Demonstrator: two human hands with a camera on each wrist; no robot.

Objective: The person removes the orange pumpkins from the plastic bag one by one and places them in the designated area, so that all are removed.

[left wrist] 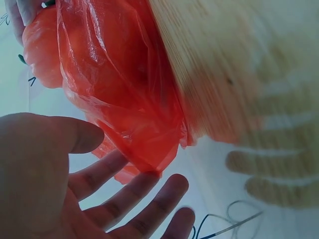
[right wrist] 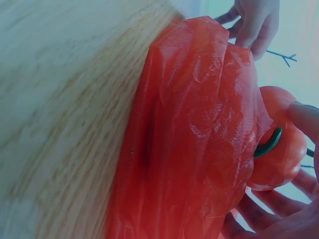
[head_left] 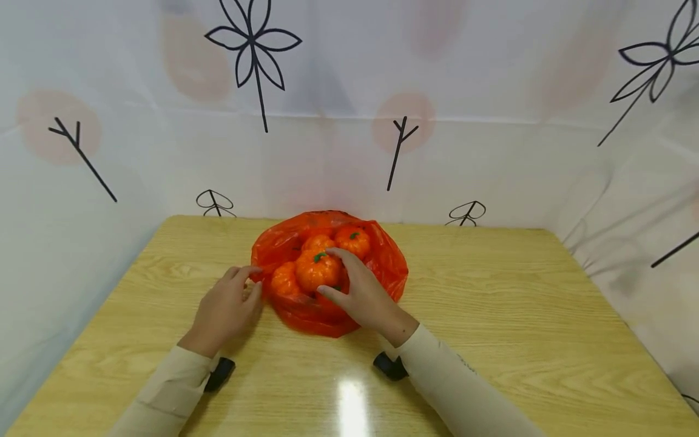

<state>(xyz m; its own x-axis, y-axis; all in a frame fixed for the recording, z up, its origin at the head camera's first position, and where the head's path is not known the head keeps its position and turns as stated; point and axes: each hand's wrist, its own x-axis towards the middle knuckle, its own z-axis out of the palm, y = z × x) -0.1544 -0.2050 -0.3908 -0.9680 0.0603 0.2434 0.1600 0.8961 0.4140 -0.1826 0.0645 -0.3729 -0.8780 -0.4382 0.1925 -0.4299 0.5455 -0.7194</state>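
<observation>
A crinkled red plastic bag (head_left: 390,267) sits with its mouth open, and several small orange toy pumpkins with green stems lie inside it. My right hand (head_left: 363,294) curves its thumb and fingers round the topmost pumpkin (head_left: 315,273); in the right wrist view its thumb meets that pumpkin (right wrist: 279,164). At the bag's left edge, my left hand (head_left: 226,309) has its fingers spread and loosely bent. The left wrist view shows those fingertips against the bag's film (left wrist: 144,144), not gripping it. Other pumpkins (head_left: 285,279) stand beside the topmost one, partly covered by the film.
The bag rests on a light wood-grain table (head_left: 491,315), towards its back edge. Behind and at both sides hangs a white cloth (head_left: 338,164) with printed flowers and twigs. Black wrist devices (head_left: 390,367) show under both sleeves.
</observation>
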